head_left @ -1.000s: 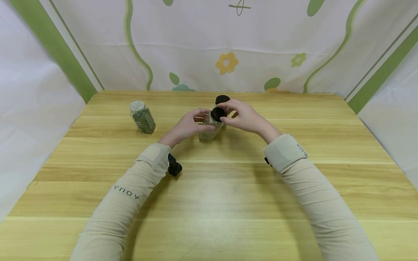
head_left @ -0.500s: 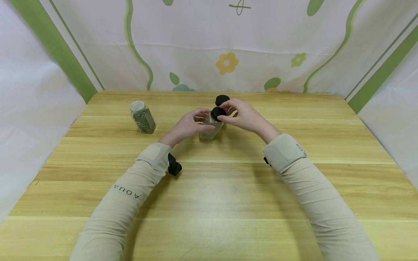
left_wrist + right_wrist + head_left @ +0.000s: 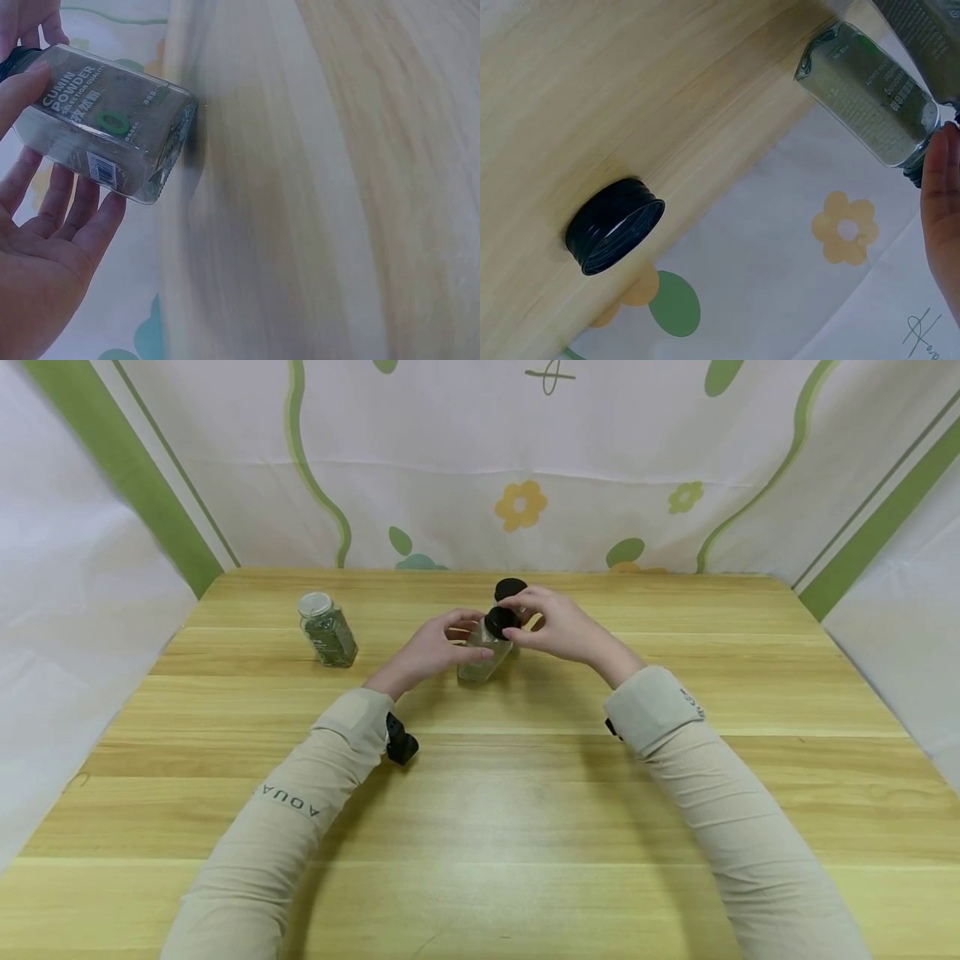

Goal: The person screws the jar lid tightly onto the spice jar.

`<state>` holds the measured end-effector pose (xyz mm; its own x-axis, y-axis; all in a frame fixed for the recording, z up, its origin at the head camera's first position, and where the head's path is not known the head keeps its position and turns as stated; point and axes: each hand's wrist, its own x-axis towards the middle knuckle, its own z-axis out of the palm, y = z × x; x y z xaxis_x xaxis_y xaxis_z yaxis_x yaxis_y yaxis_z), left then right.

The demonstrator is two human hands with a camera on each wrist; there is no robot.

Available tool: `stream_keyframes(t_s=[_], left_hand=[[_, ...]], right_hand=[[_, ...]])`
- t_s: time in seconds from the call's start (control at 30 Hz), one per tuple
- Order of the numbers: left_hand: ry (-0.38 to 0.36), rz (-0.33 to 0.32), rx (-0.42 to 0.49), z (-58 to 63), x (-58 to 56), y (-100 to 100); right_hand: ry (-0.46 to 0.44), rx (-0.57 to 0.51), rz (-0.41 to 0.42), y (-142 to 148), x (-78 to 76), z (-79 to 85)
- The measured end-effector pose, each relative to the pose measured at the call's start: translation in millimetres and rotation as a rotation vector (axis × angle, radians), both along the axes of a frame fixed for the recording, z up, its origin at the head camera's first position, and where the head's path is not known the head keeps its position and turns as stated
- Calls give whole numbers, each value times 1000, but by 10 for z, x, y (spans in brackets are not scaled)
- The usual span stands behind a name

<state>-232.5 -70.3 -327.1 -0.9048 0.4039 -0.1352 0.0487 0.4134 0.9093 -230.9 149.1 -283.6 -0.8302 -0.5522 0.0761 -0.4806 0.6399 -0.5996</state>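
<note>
My left hand [image 3: 427,652] grips a clear jar [image 3: 477,670] labelled cumin powder [image 3: 101,112], fingers on one side and thumb on the other. The jar is tilted, its black lid [image 3: 498,622] toward my right hand [image 3: 562,628]. My right thumb and index finger pinch the edge of that lid. Close behind stands a second spice jar [image 3: 874,101] with pale contents and a black cap [image 3: 512,589], partly hidden by my right hand and the cumin jar. Farther left, a jar of green herbs [image 3: 330,637] stands with a whitish top.
A loose black lid [image 3: 615,225] lies on the wooden table [image 3: 480,827] in the right wrist view; the head view does not show it. A white curtain [image 3: 600,443] with flowers hangs beyond the back edge. A black wrist camera [image 3: 401,742] sits on my left cuff.
My right thumb and index finger shift slightly around the lid's edge and back. The left hand and the jars stay in place.
</note>
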Motion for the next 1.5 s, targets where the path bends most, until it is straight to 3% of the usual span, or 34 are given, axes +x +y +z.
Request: stream_keyframes(t_s=[0.9, 1.5], left_hand=[[34, 42, 14, -2, 27, 62], [39, 45, -13, -15, 37, 36]], right_hand=[[-3, 57, -125, -61, 8, 42], [-55, 17, -135, -91, 17, 6]])
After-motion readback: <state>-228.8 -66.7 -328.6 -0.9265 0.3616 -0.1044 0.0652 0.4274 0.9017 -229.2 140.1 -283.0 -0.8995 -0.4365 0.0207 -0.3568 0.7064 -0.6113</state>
